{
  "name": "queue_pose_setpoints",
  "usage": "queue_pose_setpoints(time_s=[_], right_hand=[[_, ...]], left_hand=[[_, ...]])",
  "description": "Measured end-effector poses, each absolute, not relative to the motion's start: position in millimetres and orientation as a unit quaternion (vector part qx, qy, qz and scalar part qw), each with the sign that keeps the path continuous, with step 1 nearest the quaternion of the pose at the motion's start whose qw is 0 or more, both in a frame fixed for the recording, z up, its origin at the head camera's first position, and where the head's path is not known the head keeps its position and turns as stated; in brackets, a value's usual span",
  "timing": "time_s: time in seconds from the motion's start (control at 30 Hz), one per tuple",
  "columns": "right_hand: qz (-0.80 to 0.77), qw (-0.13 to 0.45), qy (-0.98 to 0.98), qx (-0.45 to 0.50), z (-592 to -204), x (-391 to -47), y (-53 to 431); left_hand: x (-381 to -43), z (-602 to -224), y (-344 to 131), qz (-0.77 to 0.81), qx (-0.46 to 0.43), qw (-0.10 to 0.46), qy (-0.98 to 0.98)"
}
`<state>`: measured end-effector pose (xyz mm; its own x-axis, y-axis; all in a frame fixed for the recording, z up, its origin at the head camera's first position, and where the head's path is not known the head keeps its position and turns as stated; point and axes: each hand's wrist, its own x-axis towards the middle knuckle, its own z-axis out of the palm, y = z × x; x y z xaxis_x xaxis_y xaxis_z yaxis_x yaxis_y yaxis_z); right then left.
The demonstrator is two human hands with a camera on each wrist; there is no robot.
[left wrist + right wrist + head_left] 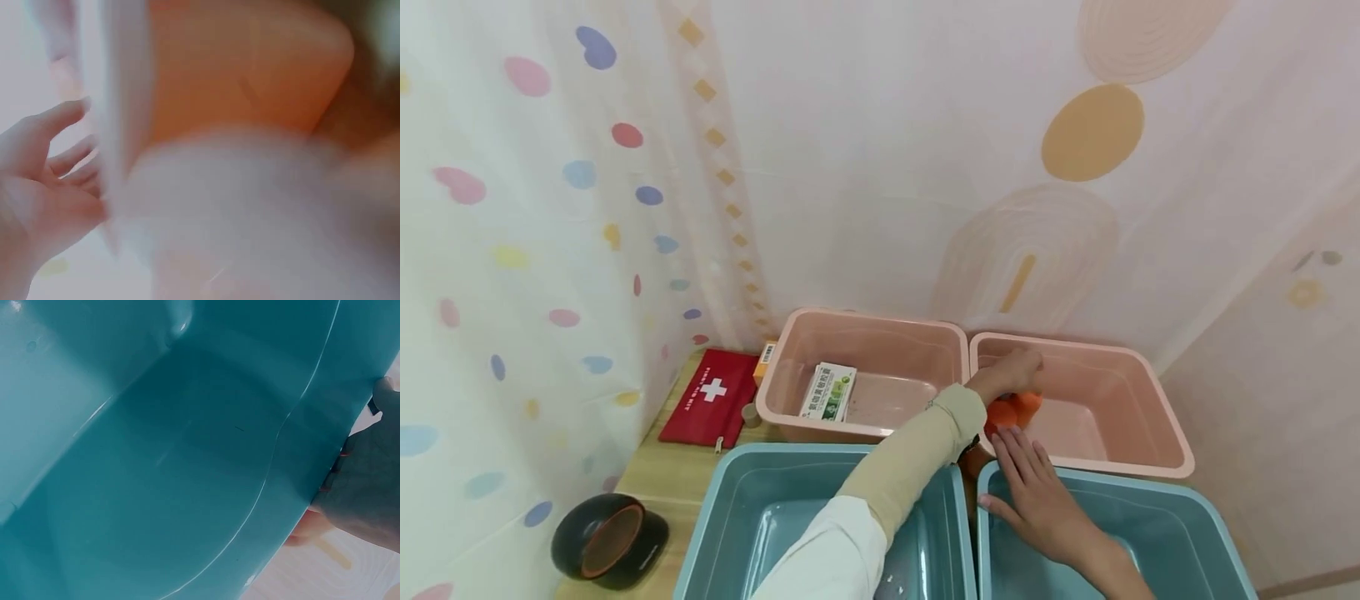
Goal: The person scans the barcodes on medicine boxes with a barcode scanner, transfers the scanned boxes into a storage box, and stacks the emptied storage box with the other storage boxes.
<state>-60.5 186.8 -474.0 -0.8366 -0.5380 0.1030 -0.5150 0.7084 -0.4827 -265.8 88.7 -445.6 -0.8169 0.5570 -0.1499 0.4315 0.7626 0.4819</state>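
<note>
Reaching over the near rim of the right pink bin (1131, 392), my left hand (1011, 372) is inside it at its left end. Its fingertips are hard to make out, and whether it grips anything is unclear. Orange things (1018, 408) lie beneath it, partly covered, their kind not clear. In the left wrist view my left hand (47, 181) shows bent fingers, its fingertips partly hidden behind a blurred pale edge. My right hand (1037, 500) has fairly straight fingers over the blue bin's rim, fingertips by the orange things. In the right wrist view the right hand (365, 481) appears beyond the blue wall.
The left pink bin (891, 404) holds a white-and-green box (830, 392). Two blue bins (790, 475) (1180, 508) stand in front. Left of them are a red first aid kit pouch (711, 398), an orange box (766, 360) and a dark bowl (576, 533). A patterned curtain (865, 167) hangs behind.
</note>
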Motion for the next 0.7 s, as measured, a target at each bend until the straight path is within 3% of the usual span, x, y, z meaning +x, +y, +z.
queue_pose_setpoints(time_s=[0.2,0.37,0.57,0.7], right_hand=[[-0.258,0.037,0.925,-0.277,-469.9,-62.7,190.9],[-0.242,0.025,0.929,-0.280,-472.1,-64.3,190.8],[-0.240,-0.021,0.923,-0.300,-475.6,-66.6,187.3],[-0.244,0.001,0.924,-0.294,-475.2,-66.8,185.9]], left_hand=[[-230.2,-378.5,56.6,0.227,0.385,0.156,0.881],[-188.8,-325.1,-10.1,0.222,0.444,0.151,0.855],[-125.5,-303.3,-116.2,0.253,0.411,0.093,0.871],[-84.7,-315.5,-182.5,0.314,0.320,0.061,0.892]])
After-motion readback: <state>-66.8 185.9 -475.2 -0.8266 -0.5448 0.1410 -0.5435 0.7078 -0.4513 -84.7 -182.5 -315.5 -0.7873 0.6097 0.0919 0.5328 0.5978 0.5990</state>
